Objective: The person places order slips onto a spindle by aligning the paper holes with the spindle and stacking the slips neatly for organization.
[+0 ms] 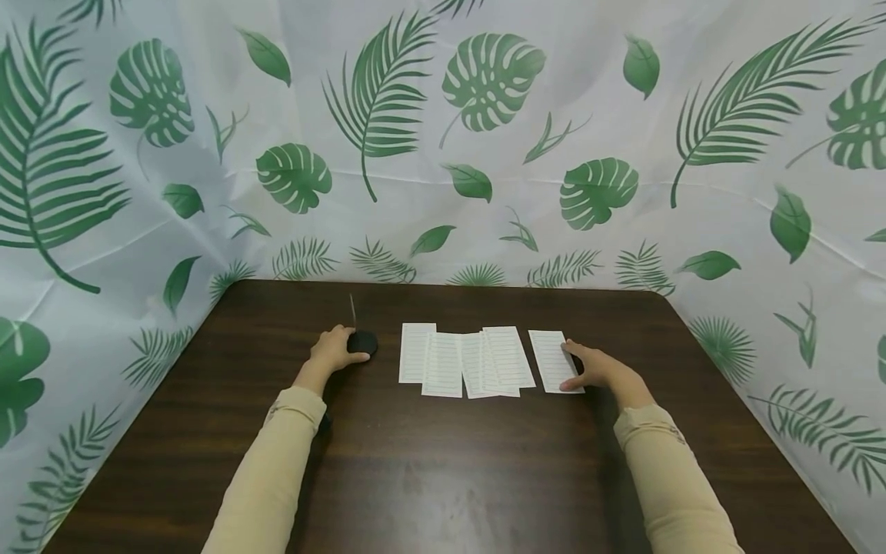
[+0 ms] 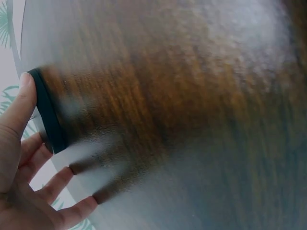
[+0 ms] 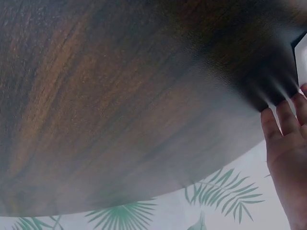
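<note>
My left hand [image 1: 331, 351] holds the round black base of a receipt spike [image 1: 364, 343] on the table, its thin metal rod standing up. In the left wrist view, thumb and fingers grip the base's dark rim [image 2: 48, 112], while the other fingertips rest on the wood. My right hand [image 1: 597, 366] touches the right side of a white lined slip [image 1: 550, 357], thumb near its lower corner and a finger higher up. Only a white corner of the slip [image 3: 302, 60] shows in the right wrist view, beside fairly straight fingers. Several overlapping lined slips [image 1: 442, 365] lie between the hands.
The dark brown wooden table [image 1: 443, 462] has rounded far corners. Behind and beside it hangs a white curtain [image 1: 415, 208] printed with green leaves. A small dark object [image 1: 324, 423] is partly hidden by the left forearm.
</note>
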The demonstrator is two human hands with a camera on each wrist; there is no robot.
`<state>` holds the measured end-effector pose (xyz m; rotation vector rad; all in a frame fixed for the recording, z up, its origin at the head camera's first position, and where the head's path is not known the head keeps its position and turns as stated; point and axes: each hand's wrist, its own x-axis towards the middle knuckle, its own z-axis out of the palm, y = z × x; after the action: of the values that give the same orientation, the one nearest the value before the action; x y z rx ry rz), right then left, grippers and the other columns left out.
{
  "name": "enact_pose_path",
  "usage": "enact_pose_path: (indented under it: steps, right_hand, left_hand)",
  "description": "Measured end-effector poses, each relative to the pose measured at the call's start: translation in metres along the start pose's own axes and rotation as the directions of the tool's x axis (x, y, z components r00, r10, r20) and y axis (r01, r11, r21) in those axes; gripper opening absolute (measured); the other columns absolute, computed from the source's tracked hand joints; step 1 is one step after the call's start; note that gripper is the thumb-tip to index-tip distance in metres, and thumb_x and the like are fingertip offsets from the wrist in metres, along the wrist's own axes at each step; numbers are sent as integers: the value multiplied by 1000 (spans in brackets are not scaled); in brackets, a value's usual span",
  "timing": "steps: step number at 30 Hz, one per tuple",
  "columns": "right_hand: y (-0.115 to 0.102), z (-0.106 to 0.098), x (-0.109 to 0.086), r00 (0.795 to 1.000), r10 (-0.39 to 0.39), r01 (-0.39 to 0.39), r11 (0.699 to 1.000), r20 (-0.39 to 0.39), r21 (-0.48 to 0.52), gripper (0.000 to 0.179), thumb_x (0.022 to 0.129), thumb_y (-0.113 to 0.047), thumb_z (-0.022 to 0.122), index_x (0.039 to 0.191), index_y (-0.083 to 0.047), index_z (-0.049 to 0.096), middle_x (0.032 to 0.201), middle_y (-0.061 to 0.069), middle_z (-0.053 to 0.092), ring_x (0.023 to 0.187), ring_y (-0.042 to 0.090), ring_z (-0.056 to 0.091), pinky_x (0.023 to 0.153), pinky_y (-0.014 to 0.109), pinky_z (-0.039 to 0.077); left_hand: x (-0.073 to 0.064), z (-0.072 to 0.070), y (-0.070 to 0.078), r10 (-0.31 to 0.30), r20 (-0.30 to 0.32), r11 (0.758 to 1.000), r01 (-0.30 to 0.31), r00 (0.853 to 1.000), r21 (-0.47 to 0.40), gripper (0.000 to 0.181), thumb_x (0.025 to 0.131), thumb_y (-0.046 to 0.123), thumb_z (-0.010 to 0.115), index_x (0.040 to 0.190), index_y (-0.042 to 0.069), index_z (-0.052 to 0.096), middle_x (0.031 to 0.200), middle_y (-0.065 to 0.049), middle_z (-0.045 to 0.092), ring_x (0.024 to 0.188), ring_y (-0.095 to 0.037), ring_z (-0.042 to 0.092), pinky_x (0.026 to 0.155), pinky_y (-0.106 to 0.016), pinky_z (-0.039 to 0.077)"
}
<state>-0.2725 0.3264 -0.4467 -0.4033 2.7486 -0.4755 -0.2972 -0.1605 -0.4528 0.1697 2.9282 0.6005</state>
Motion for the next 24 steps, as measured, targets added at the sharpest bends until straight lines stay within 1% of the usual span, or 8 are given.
enact_pose_path:
  steps: [4,9,13,15,17,20,22,24]
  right_hand:
    - [0,1,2,1000,-4,4,1000,-11,2,103,70,-36,82,140,14,27,145,39,20,132,54,25,108,63,27]
    - [1,3,3,999,-26,26,1000,-45,-5,99,69,-37,82,138,15,31,141,40,27,128,55,32,106,62,32]
    - [3,3,5,997,-21,21,1000,-72,-1,94,71,-35,81,137,13,34,139,40,31,127,54,35,104,62,34]
    - [3,3,7,996,-15,15,1000,-91,-1,90,72,-34,80,136,13,36,138,39,34,126,54,36,104,62,34]
    - [3,5,10,992,-5,5,1000,-129,-2,85,74,-33,79,134,13,39,136,39,38,124,54,38,102,62,36]
    - [2,8,12,976,24,-24,1000,-215,-2,74,77,-28,77,128,15,45,128,39,46,117,54,45,97,61,41]
    - [1,11,13,956,55,-50,998,-287,24,63,79,-22,75,123,15,49,122,38,52,111,53,49,92,60,44]
    - [-2,15,14,928,98,-82,995,-360,60,51,81,-15,71,118,15,52,116,37,55,105,52,53,87,59,46]
  left_hand:
    - [0,0,-1,6,-8,1000,-6,1000,1,71,87,36,67,139,-4,41,135,-26,44,120,-47,44,96,-63,42]
    - [-1,-1,-2,-1,-2,1000,1,1000,0,71,87,36,67,138,-4,40,135,-26,44,120,-47,44,96,-62,42]
    - [-1,-2,-3,-2,1,1000,2,1000,-3,71,87,36,67,139,-5,40,136,-27,43,121,-47,43,97,-62,42]
    - [-1,-2,-3,-5,2,1000,5,1000,-6,71,87,36,67,139,-4,40,136,-27,43,121,-48,43,97,-62,42]
    - [-1,-2,-2,-7,5,1000,7,1000,-6,71,87,36,67,139,-4,39,136,-27,43,121,-48,43,97,-62,42]
    - [-1,-2,-1,-7,6,1000,7,1000,-2,72,87,37,67,139,-4,39,137,-27,43,120,-49,43,96,-62,43]
    - [1,-1,0,-6,7,1000,6,1000,1,72,87,37,67,139,-4,39,137,-26,43,120,-49,43,96,-63,43]
    - [2,0,0,-8,5,1000,8,1000,1,72,87,37,67,139,-3,39,137,-26,43,121,-48,43,96,-63,42]
